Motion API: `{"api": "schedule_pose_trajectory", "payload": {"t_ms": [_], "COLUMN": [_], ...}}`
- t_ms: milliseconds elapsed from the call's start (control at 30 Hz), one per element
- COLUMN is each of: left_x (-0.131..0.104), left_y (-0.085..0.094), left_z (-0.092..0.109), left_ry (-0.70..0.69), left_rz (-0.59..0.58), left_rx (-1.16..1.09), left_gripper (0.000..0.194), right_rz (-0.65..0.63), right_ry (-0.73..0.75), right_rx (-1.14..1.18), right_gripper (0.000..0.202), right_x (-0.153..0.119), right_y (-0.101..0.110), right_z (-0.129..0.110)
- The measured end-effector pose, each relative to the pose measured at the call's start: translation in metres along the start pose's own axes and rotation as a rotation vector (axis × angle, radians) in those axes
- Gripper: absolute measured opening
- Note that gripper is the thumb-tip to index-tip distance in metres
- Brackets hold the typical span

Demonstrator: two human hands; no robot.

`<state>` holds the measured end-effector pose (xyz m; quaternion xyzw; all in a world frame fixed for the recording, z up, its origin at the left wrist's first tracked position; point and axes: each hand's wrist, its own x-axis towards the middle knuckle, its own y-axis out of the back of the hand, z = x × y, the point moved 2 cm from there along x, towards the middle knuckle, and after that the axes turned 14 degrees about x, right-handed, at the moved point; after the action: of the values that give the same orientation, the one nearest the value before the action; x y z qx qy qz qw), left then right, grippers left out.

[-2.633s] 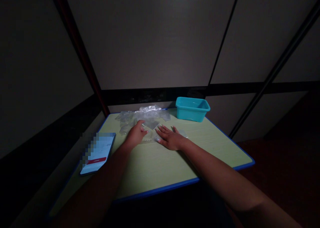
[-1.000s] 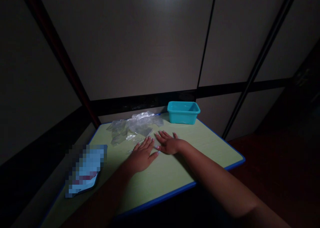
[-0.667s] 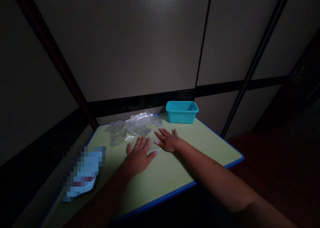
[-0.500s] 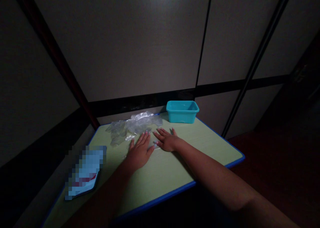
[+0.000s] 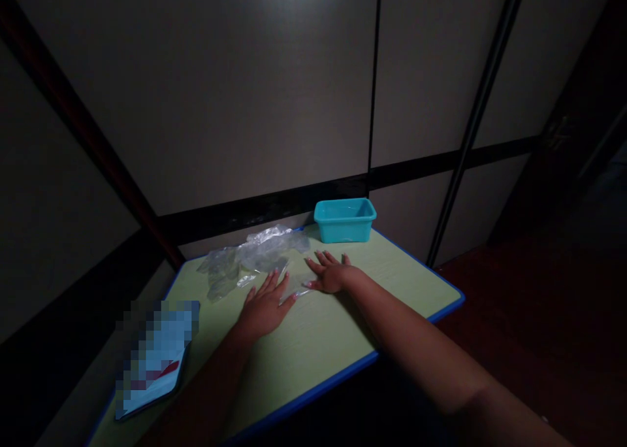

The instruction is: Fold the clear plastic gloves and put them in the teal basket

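My left hand (image 5: 267, 306) lies flat with its fingers spread, over the near left part of a small piece of clear plastic (image 5: 297, 286). On the right side of that piece, my right hand (image 5: 333, 276) rests palm down, fingers apart. Both hands look pressed to the light green table (image 5: 313, 342). Just beyond my left hand is a crumpled heap of clear plastic bags (image 5: 267, 248). Parts of the small plastic piece are hidden under my fingers.
A turquoise plastic basket (image 5: 345, 230) stands at the table's back edge. At the left edge lies a flat light blue item (image 5: 164, 362), partly blurred out. The table has a blue rim, and a panelled wall (image 5: 264, 107) rises behind it.
My hands have moved apart, leaving more of the small plastic piece showing between them. The view has shifted slightly, so the table and basket appear further left.
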<state>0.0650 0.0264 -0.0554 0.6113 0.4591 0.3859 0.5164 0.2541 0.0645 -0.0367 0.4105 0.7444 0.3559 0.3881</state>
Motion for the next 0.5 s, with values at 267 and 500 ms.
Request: {"api": "schedule_pose_trajectory", "payload": {"t_ms": [267,500], "left_x": [-0.002,-0.008], "left_y": [0.000,0.002], "left_z": [-0.004,-0.006], "left_ry": [0.020,0.092], "left_rz": [-0.005,0.006], "left_rx": [-0.019,-0.043], "left_gripper": [0.064,0.066], "right_rz": [-0.036,-0.003], "right_ry": [0.004,0.033], "right_rx": [0.019,0.021], "right_gripper": [0.100,0.110], "right_x": [-0.005,-0.013], "right_y": [0.010,0.019], "right_z": [0.008,0.010]}}
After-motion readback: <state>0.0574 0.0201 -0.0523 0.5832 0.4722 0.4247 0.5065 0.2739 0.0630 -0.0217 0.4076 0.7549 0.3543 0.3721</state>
